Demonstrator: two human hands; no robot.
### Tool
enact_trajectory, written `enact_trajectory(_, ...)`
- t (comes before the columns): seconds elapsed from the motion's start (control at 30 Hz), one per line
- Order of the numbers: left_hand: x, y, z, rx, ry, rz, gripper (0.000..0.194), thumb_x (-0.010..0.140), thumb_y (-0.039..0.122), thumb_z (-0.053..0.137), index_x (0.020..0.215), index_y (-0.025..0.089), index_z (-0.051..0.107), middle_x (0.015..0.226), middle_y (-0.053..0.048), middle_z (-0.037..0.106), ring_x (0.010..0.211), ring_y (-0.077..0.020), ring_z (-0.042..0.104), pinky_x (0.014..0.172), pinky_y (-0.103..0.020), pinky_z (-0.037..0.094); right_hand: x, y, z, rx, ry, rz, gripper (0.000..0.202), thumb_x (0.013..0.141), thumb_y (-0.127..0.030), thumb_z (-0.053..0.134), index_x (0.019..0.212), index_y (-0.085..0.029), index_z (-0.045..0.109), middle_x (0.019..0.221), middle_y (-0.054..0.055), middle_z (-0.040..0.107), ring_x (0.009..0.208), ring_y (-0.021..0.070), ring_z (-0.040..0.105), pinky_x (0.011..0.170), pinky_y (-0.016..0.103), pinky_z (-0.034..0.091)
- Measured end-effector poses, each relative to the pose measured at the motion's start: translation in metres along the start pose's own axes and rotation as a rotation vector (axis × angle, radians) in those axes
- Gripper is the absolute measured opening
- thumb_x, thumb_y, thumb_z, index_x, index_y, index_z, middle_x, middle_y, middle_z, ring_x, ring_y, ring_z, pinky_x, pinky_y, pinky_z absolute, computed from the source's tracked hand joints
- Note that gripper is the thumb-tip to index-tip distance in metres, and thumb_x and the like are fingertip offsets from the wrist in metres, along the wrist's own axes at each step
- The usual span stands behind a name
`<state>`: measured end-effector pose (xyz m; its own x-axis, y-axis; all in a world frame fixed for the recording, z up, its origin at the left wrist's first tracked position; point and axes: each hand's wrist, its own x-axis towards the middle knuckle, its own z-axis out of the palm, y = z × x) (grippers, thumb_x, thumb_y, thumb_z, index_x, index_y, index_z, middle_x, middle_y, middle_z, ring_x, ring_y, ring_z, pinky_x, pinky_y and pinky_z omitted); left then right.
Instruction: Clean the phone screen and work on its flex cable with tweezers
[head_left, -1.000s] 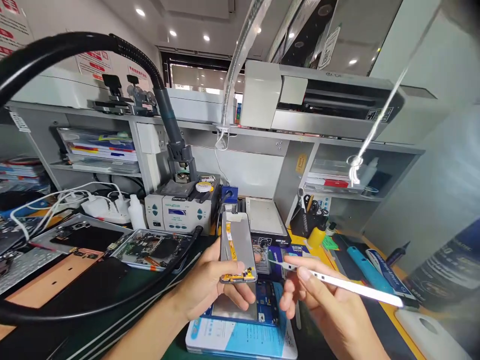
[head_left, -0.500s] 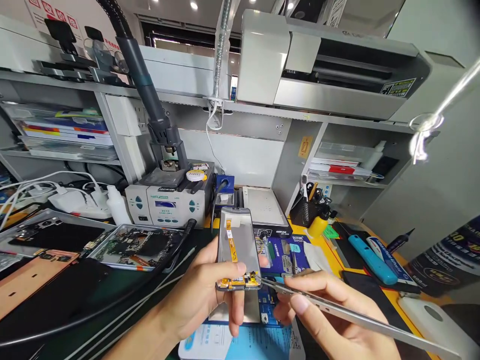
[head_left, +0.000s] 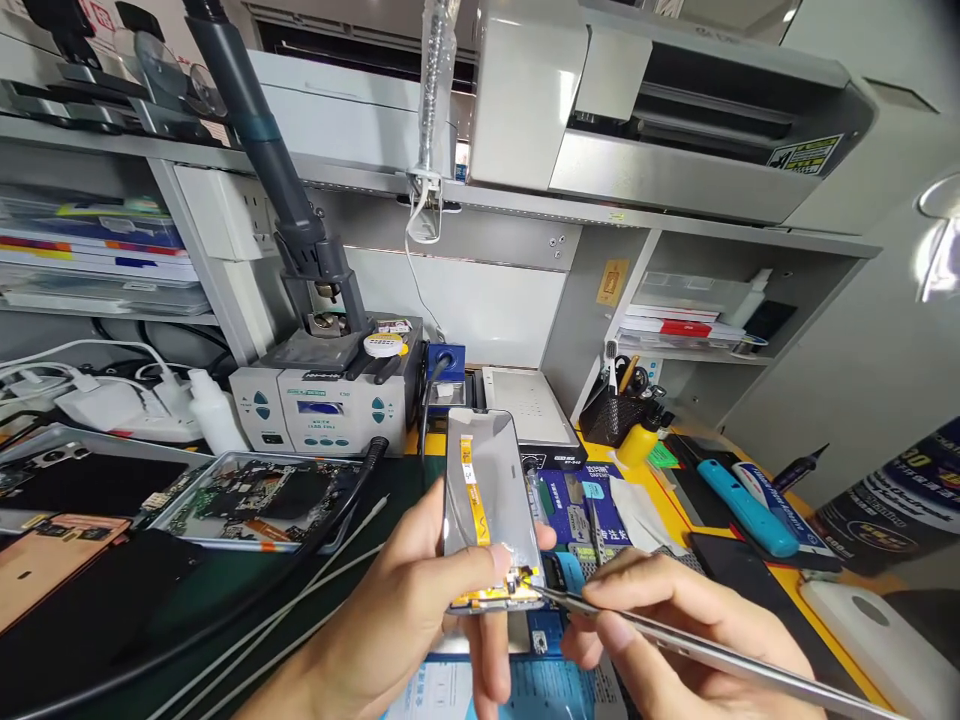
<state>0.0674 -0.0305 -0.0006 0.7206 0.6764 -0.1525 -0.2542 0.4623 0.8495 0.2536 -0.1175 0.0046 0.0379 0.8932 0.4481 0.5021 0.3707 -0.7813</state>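
A phone screen assembly point(head_left: 491, 490), its back facing me, is gripped in my left hand point(head_left: 435, 585), with the thumb pressed on its lower part. An orange flex cable point(head_left: 477, 505) runs down the panel, and small yellow-orange circuit parts cross the bottom edge. My right hand point(head_left: 667, 625) pinches metal tweezers point(head_left: 720, 655). Their tips reach the lower right corner of the screen, by the flex parts; whether they grip anything there is too small to tell. Below the hands lie a blue mat and a light blue box point(head_left: 525, 690).
On the left sit a grey soldering station point(head_left: 315, 400), an open tray with a phone circuit board point(head_left: 262, 495), and a black hose crossing the bench. A mesh pen holder point(head_left: 611, 415), a yellow bottle point(head_left: 637, 445) and a turquoise tool point(head_left: 746, 508) are on the right.
The phone screen now tilts more upright toward me and sits slightly further right in view. The tweezers have shifted right with it. The whole view has moved a little.
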Motion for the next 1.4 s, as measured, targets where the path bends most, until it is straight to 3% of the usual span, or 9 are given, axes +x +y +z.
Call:
enact_trajectory(0.13,-0.003,0.003,0.004,-0.003,0.016,0.007,0.027,0.088,0.025,0.060,0.113,0.019,0.053,0.127,-0.014,0.063,0.038,-0.0095,0.062,0.034,-0.022,0.049,-0.004,0.003,0.000,-0.015,0.005,-0.013,0.007,0.086,-0.017,0.066,0.085,-0.025,0.068,0.073,-0.002,0.076,0.061,0.0117,0.073,0.057,0.014,0.060)
enact_trajectory(0.3,0.000,-0.001,0.005,-0.067,0.001,0.018,0.024,0.089,0.022,0.057,0.113,0.017,0.057,0.115,-0.012,0.069,0.038,-0.0101,0.061,0.032,-0.022,0.049,-0.004,0.010,0.006,-0.043,0.135,-0.139,0.011,0.080,-0.015,0.070,0.082,-0.025,0.071,0.070,-0.003,0.077,0.058,0.0111,0.073,0.056,0.013,0.059)
enact_trajectory(0.4,0.001,-0.006,0.003,-0.103,-0.020,-0.016,0.023,0.090,0.021,0.054,0.112,0.014,0.059,0.078,-0.008,0.074,0.035,-0.0118,0.058,0.031,-0.021,0.048,-0.004,0.008,0.008,-0.063,0.120,-0.149,0.013,0.079,-0.014,0.069,0.083,-0.025,0.073,0.071,-0.004,0.078,0.060,0.0109,0.074,0.060,0.013,0.060)
enact_trajectory(0.5,0.001,-0.009,0.003,-0.129,-0.036,-0.038,0.022,0.091,0.019,0.050,0.109,0.012,0.061,0.046,-0.003,0.064,0.031,-0.0143,0.056,0.032,-0.021,0.048,-0.006,0.003,0.006,-0.092,0.098,-0.069,0.007,0.081,-0.017,0.070,0.080,-0.023,0.073,0.069,-0.003,0.077,0.057,0.0116,0.073,0.057,0.014,0.060)
enact_trajectory(0.77,0.002,-0.010,0.004,-0.211,-0.015,-0.050,0.027,0.088,0.010,0.051,0.109,0.008,0.067,0.060,-0.008,0.072,0.033,-0.0125,0.057,0.029,-0.020,0.049,-0.010,0.001,0.007,-0.115,0.100,-0.044,0.005,0.084,-0.021,0.068,0.081,-0.024,0.071,0.069,-0.005,0.075,0.060,0.0095,0.071,0.059,0.014,0.057)
enact_trajectory(0.9,0.002,-0.009,0.006,-0.174,-0.011,-0.072,0.037,0.088,0.010,0.048,0.121,0.008,0.064,0.045,-0.007,0.066,0.029,-0.0127,0.052,0.028,-0.019,0.046,-0.011,0.004,0.008,-0.092,0.086,-0.027,0.004,0.085,-0.022,0.069,0.085,-0.025,0.071,0.071,-0.005,0.075,0.062,0.0108,0.072,0.060,0.016,0.058)
enact_trajectory(1.0,0.003,-0.008,0.007,-0.151,0.036,-0.109,0.034,0.087,0.011,0.049,0.116,0.005,0.066,0.037,-0.007,0.061,0.025,-0.0123,0.048,0.026,-0.016,0.043,-0.013,0.002,0.008,-0.052,0.115,-0.045,0.004,0.085,-0.020,0.069,0.084,-0.023,0.070,0.071,-0.003,0.075,0.061,0.0112,0.072,0.058,0.016,0.058)
enact_trajectory(1.13,0.002,-0.006,0.008,-0.149,0.034,-0.128,0.029,0.087,0.013,0.049,0.103,0.004,0.072,0.034,-0.005,0.057,0.023,-0.0115,0.045,0.025,-0.017,0.042,-0.014,-0.002,0.005,-0.009,0.114,-0.069,0.009,0.085,-0.017,0.067,0.078,-0.022,0.069,0.067,-0.003,0.074,0.059,0.0104,0.072,0.056,0.015,0.057)
enact_trajectory(1.4,0.000,-0.010,0.005,-0.150,-0.014,-0.177,0.032,0.088,0.016,0.049,0.109,0.004,0.071,0.037,-0.005,0.059,0.025,-0.0111,0.049,0.027,-0.015,0.042,-0.016,0.000,0.001,-0.025,0.038,-0.021,0.012,0.083,-0.013,0.065,0.078,-0.024,0.068,0.070,-0.003,0.074,0.061,0.0126,0.071,0.055,0.017,0.057)
